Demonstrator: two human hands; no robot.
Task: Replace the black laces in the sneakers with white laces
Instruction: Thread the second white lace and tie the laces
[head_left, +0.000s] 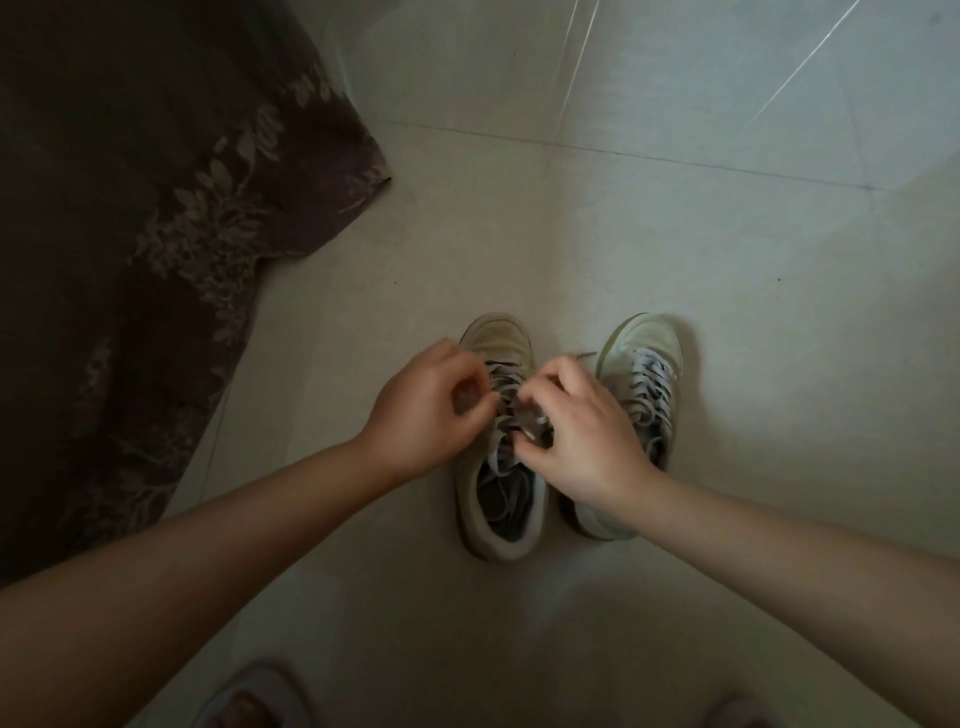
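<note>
Both hands over the left sneaker (500, 467), long axis running directly away. Left hand (426, 405) and right hand (582, 431) each pinching white lace (501, 387), eyelets between the grips.

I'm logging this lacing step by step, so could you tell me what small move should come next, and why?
Probably draw the white lace snug through the left sneaker's upper eyelets. Both hands, left hand and right hand, already pinch it there, loose lace lies inside that shoe, and the right sneaker looks fully laced.
</note>
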